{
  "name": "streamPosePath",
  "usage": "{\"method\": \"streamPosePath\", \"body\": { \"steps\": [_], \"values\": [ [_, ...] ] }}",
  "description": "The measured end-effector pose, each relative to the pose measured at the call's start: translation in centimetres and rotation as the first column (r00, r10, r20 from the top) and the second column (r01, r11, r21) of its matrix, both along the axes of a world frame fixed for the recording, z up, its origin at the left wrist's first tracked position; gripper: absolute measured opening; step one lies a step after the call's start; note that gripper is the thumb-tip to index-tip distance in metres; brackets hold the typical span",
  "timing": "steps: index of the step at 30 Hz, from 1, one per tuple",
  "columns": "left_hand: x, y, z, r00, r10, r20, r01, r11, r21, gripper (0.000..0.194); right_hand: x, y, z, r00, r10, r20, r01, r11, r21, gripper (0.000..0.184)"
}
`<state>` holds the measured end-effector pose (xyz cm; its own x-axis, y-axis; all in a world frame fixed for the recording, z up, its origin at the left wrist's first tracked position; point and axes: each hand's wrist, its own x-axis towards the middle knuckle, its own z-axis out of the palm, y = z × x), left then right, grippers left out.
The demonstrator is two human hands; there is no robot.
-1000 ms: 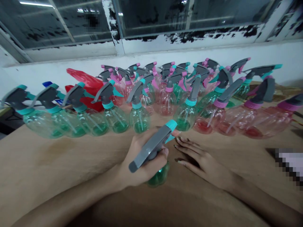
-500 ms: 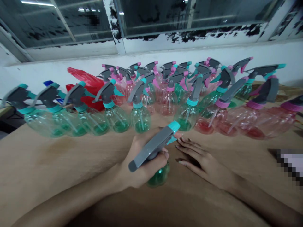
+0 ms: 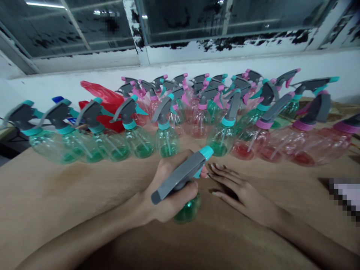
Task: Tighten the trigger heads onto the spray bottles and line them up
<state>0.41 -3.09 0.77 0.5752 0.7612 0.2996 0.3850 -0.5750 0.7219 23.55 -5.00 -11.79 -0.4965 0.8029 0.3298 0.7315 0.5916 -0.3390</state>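
Note:
A green spray bottle (image 3: 188,210) with a grey head and turquoise nozzle stands close in front of me. My left hand (image 3: 165,191) is wrapped round its neck, one finger on the turquoise trigger, which looks pulled in. The nozzle points away and to the right. Most of the bottle's neck is hidden behind the fingers. My right hand (image 3: 242,191) lies flat on the wooden table (image 3: 112,183), fingers stretched toward the bottle but apart from it, holding nothing.
A row of green spray bottles (image 3: 167,140) stands across the left and middle, with pink ones (image 3: 250,144) to the right. Several more crowd behind them. A red plastic bag (image 3: 102,95) lies at the back left, near a white wall (image 3: 45,88) under windows.
My left finger has drawn the trigger back toward the bottle's neck. The spray head has shifted very slightly left and down. My right hand has stayed in place.

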Motion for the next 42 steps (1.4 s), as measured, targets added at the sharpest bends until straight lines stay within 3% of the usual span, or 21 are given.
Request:
{"method": "streamPosePath", "body": {
  "steps": [8,30,42],
  "values": [
    [0.4,0.0,-0.7,0.998,0.047,0.053,-0.047,0.999,0.004,0.008,0.1,0.1,0.1,1.000,0.009,-0.003,-0.009,1.000,-0.028,0.048],
    [0.2,0.0,-1.1,0.998,0.036,0.046,-0.038,0.998,0.047,0.015,-0.1,-0.1,0.3,1.000,-0.015,0.014,0.015,0.999,-0.028,0.047],
    [0.1,0.2,-1.5,0.999,0.050,0.013,-0.050,0.998,0.042,0.007,0.0,-0.1,0.1,0.999,0.001,0.035,0.000,1.000,-0.016,0.047]
  ]
}}
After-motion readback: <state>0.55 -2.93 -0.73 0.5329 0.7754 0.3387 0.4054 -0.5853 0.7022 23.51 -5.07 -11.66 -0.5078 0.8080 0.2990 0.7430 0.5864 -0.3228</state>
